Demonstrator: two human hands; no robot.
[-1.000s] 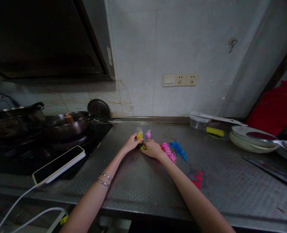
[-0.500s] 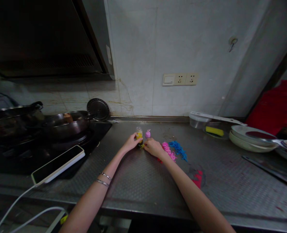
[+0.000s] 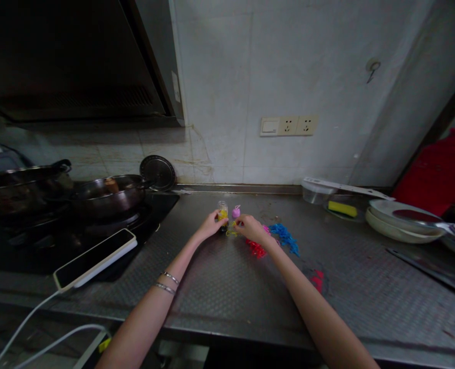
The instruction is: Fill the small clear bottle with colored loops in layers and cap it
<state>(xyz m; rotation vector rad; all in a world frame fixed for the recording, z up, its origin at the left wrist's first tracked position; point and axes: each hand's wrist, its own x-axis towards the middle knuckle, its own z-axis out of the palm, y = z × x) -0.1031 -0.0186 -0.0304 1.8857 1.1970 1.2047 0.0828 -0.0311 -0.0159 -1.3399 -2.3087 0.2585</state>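
Head view: my left hand (image 3: 209, 226) has thumb and fingers closed round the small clear jar (image 3: 222, 206), which stands upright on the counter (image 3: 212, 297) with yellow and something dark inside. My right hand (image 3: 252, 228) is just to its right, thumb and fingertips pinched on a yellow strand (image 3: 234, 224). More yellow bits (image 3: 232, 233) lie on the metal between my hands. Just behind my right fingers sits a purple cap (image 3: 236, 212). A red heap (image 3: 255, 249) lies near my right wrist; pink strands (image 3: 266, 228) show partly behind it, and a blue heap (image 3: 284, 238) lies beyond to the right.
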